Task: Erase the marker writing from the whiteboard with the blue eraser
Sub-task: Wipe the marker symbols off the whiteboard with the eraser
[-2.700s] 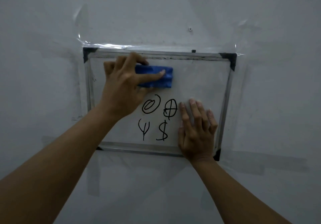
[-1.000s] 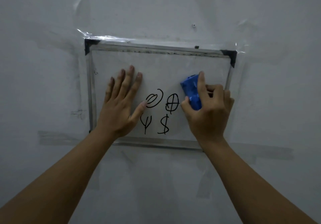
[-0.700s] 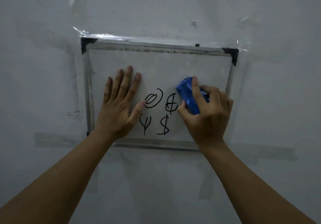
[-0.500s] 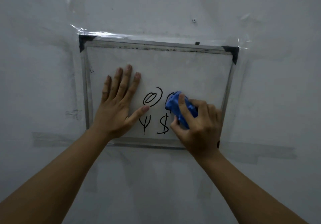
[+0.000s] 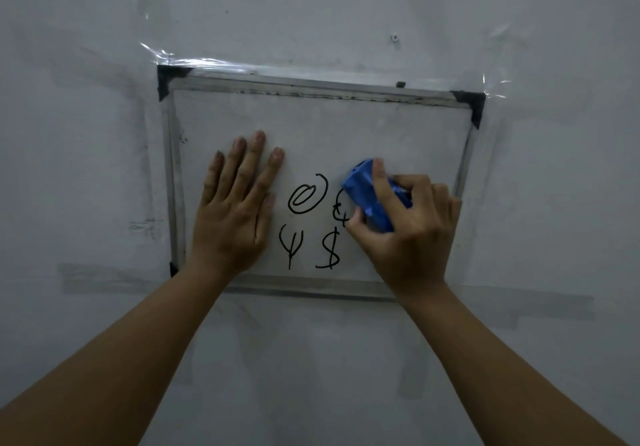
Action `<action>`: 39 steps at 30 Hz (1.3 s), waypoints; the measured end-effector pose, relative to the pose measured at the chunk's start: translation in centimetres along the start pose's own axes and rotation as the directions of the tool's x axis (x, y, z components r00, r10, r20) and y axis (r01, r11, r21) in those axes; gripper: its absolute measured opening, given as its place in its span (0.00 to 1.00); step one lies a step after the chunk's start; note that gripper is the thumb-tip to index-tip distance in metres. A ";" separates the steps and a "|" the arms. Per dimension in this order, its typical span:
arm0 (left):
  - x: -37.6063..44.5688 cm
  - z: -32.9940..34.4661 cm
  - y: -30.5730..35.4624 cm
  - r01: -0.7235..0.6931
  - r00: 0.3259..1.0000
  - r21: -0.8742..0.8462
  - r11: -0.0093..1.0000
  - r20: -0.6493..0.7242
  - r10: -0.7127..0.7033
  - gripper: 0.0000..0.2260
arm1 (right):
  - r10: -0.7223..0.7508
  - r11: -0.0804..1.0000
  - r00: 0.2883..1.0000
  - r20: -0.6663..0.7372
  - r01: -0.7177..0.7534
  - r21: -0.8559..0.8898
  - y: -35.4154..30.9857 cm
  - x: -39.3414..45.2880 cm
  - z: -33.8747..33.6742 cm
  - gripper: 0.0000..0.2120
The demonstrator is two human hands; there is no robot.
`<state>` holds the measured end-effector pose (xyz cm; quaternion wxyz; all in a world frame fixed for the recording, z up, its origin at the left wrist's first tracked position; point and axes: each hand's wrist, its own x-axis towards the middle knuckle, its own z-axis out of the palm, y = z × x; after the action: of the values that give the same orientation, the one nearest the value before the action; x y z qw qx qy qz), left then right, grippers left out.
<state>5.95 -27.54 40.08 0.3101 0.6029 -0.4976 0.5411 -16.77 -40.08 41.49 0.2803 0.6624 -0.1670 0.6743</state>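
1. A rectangular whiteboard with a metal frame and black corner pieces point(image 5: 242, 116) is fixed flat to a pale grey wall point(image 5: 554, 203) with strips of clear tape point(image 5: 194, 63) along its top edge.
2. The left hand point(image 5: 235, 210) lies open and flat on the whiteboard's left half, fingers spread and pointing up, holding nothing.
3. The right hand point(image 5: 408, 234) is curled around a blue block eraser point(image 5: 370, 196), thumb on its lower left side and index finger over its top, pressing it against the whiteboard's right half.
4. Black marker writing point(image 5: 308, 196) sits on the whiteboard between the two hands: a spiral-like loop above, a forked mark and a dollar sign below.
5. A fourth mark point(image 5: 339, 210) shows only partly, just left of the blue block eraser and touching its edge.
6. The whiteboard's upper half is bare of writing.
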 end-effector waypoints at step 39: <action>-0.3 0.6 -0.1 -0.008 0.994 -0.046 0.999 -0.110 0.003 0.25 | -0.129 0.992 0.991 0.048 0.129 0.008 -2.2 -4.1 0.4 0.25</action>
<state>6.27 -28.01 39.66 0.3494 0.5634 -0.4939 0.5627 -15.29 -39.20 37.14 0.3174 0.6886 -0.1287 0.6392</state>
